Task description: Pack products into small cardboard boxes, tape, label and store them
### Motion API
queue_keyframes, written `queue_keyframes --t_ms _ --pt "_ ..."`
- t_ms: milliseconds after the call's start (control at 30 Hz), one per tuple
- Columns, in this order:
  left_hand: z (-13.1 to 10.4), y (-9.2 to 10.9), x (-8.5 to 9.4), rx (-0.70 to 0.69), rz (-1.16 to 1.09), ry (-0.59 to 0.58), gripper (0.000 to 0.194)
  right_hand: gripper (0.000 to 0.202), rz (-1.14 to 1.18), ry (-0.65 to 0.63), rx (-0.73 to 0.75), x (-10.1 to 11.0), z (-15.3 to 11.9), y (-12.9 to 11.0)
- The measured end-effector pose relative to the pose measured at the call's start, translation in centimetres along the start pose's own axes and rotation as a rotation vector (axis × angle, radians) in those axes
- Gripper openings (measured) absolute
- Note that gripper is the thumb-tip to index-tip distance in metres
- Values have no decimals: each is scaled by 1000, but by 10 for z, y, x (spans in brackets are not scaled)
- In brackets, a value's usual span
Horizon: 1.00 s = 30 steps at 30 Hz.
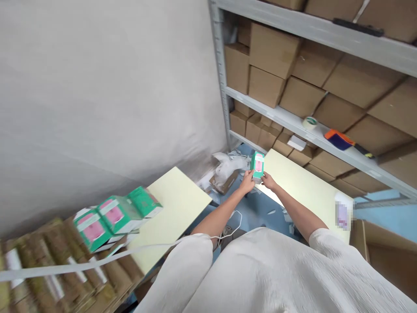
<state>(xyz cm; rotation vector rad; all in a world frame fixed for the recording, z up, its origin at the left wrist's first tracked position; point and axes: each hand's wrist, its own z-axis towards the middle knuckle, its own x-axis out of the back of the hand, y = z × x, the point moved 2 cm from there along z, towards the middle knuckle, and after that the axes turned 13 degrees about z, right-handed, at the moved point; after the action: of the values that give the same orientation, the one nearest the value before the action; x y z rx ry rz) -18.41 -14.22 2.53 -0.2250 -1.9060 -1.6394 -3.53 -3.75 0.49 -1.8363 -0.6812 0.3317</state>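
Observation:
Out in front of me, a small green box (257,164) with a pink panel is held up between both hands. My left hand (247,181) grips its lower left side, fingers closed on it. At its lower right corner, my right hand (268,180) pinches the box's bottom end. The box is above the gap between two pale yellow tables, close to the corner of the right table (299,182). Part of the fingertips is hidden behind the box.
On the left table (176,195) lie more green and pink boxes (112,213) beside stacked folded cardboard (48,269). Metal shelving (270,111) carries brown cartons, a tape roll (309,123) and an orange-and-blue tool (340,139). Plastic scraps (228,167) litter the floor. An open carton (387,248) stands at right.

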Motion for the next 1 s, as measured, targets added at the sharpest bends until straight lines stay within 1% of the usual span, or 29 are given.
queue_keyframes --t_ms 100,200,300,367,433,533,667,767,867,933,1000 --pt "9 29 -65 14 -48 -105 83 29 -2 97 -49 67 -26 27" --pt "13 51 -123 40 -79 -201 83 28 15 184 -111 121 -51 52" --pt "13 66 -168 35 -92 -270 78 27 26 250 -160 157 -73 74" --pt "13 72 -190 32 -98 -307 77 26 36 297 -183 174 -84 85" --pt "14 75 -206 37 -100 -346 77 25 54 344 -214 185 -93 95" --pt "19 74 -222 30 -99 -408 77 25 88 398 -246 193 -100 107" --pt "29 70 -232 12 -94 -515 72 29 121 454 -252 198 -100 116" --pt "40 67 -233 -13 -87 -569 68 35 149 472 -254 200 -96 116" --pt "52 63 -230 -49 -71 -618 66 43 199 460 -255 201 -91 112" --pt "60 60 -228 -32 -55 -648 68 49 232 475 -264 202 -90 109" --pt "67 56 -225 3 -44 -669 71 55 241 531 -279 203 -89 107"
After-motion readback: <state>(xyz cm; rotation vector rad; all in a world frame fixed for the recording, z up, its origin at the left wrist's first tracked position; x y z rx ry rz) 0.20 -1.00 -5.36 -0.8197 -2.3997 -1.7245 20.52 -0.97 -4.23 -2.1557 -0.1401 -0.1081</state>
